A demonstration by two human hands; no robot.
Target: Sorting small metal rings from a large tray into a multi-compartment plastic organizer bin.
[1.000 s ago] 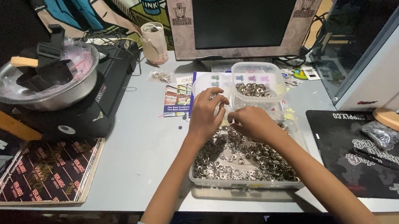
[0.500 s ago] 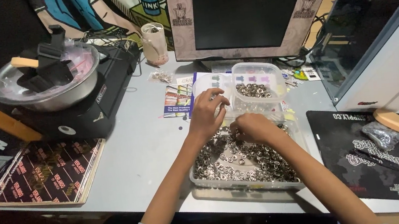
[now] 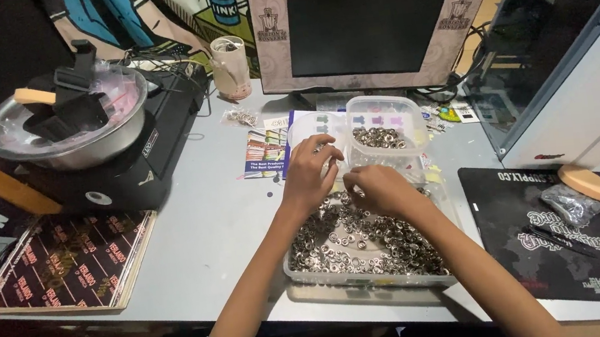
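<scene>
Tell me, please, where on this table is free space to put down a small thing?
The bare grey table between the black stove and the tray of metal rings is free. Around the small tub, under the monitor, leaflets and both hands crowd it. The black mat is partly free.

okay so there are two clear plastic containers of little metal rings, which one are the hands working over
The large shallow tray nearest the desk edge; both the left hand and right hand are over it. The smaller tub sits behind.

Silver rings in clear tray, grey table, black mat with white lettering
</scene>
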